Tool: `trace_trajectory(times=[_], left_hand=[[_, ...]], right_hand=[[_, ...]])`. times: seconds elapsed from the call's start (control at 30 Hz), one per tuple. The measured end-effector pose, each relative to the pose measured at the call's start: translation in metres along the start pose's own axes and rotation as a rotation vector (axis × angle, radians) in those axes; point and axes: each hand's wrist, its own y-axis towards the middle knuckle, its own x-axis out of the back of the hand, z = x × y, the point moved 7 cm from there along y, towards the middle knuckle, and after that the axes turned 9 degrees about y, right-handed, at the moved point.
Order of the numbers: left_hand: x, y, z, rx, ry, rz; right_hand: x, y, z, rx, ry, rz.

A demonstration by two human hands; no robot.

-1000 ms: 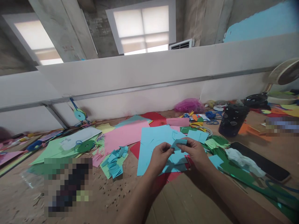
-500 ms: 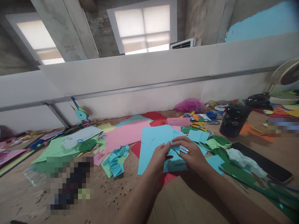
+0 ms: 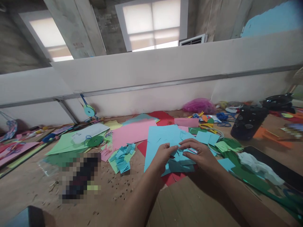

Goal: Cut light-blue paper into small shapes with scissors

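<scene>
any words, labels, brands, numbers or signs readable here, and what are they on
No text can be read.
Pillar: reddish marks, too small and blurred to read.
Black cup: pale round marks, no legible wording.
Pixelated patch on the table: anything printed there is hidden.

No lettering, brand or number can be read. Faint reddish marks (image 3: 78,45) are seen on the concrete pillar (image 3: 71,25), too blurred to be made out; pale round marks (image 3: 248,126) are borne by the black cup (image 3: 247,119), likewise unreadable.
</scene>
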Motion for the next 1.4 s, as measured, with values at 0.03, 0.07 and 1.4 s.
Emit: trace_trajectory(times=[0.03, 0.07, 1.4], left_hand=[[0.001, 0.000, 0.001, 0.014, 0.006, -0.010], [0.002, 0.000, 0.001, 0.024, 0.016, -0.018], [-0.011, -0.003, -0.011, -0.083, 0.002, 0.065]], right_hand=[[0.000, 0.000, 0.000, 0.001, -0.008, 0.004], [0.000, 0.000, 0.000, 0.001, -0.016, 0.009], [-0.003, -0.004, -0.038, -0.345, 0.302, -0.127]])
